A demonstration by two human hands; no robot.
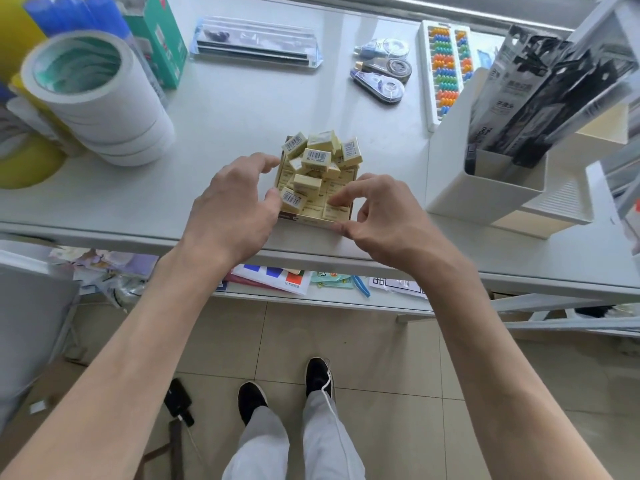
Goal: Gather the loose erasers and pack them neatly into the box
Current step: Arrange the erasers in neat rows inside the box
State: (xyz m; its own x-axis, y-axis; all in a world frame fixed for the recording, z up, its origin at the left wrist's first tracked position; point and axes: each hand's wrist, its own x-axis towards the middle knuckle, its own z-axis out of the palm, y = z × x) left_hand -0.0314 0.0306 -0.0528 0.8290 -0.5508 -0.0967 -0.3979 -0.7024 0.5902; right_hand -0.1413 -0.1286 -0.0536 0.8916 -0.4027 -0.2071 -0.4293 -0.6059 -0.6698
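Head view: the box [304, 219] sits at the table's [242, 112] front edge. The bottom layer is flat, but a heap of erasers [317, 157] lies crooked on top, so plenty left to tidy. My left hand [235, 206] is spread loose, thumb touching a barcoded eraser [293, 199]. My right hand [381, 209] curls in, fingertip on a near-corner eraser; pinching or pressing, I can't tell.

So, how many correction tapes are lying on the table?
3 correction tapes, grouped just left of the abacus: a pale blue one farthest back, a dark one in the middle, a white one nearest. None looks hidden.
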